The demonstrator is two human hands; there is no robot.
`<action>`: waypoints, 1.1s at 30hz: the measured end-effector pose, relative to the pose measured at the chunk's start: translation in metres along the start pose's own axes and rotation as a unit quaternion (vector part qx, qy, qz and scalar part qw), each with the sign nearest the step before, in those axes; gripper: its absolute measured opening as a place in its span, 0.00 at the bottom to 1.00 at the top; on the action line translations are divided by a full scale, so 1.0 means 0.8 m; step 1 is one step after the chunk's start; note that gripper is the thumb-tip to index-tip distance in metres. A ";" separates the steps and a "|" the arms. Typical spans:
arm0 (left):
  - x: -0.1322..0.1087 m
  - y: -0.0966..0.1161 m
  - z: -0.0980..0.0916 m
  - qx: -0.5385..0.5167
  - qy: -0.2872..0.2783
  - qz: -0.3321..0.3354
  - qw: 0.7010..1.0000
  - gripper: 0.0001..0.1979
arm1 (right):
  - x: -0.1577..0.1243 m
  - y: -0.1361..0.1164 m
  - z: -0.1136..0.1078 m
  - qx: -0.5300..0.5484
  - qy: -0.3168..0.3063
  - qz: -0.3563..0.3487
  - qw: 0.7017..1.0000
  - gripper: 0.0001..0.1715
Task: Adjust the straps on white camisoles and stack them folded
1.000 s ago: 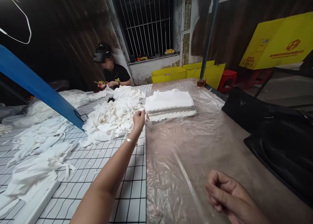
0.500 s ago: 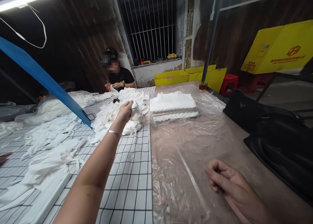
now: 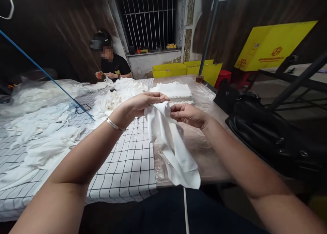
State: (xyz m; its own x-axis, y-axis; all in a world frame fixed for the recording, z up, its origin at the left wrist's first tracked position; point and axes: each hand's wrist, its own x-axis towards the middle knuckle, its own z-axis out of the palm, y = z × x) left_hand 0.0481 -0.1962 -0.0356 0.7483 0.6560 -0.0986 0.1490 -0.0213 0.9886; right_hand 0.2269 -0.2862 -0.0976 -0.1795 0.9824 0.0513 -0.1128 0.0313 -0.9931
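Observation:
A white cloth piece hangs down in front of me over the table's near edge. My left hand is closed on its top edge, a silver bangle on the wrist. My right hand pinches the same top edge just to the right. Behind the hands lies a loose heap of white cloth pieces on the checked table cover. A neat stack of folded white cloths rests on the clear plastic sheet.
A co-worker in a black shirt sits at the far end holding something red. More white fabric spreads over the left. Black bags lie at the right. Yellow boxes, a red stool and a glass stand beyond.
My left hand pulled a white cloth from the heap back toward me. My right hand rose off the plastic sheet and took hold of the cloth's top edge.

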 end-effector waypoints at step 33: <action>0.053 -0.174 -0.011 0.506 0.098 0.095 0.852 0.07 | -0.060 0.105 -0.012 -0.436 0.078 0.006 0.897 0.16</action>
State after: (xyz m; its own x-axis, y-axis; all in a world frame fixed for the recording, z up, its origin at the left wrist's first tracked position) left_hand 0.0533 -0.1589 -0.1759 0.7131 0.6799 0.1707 0.5927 -0.7148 0.3710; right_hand 0.2357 -0.3291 -0.1844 -0.0299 0.9953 0.0919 0.7070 0.0861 -0.7019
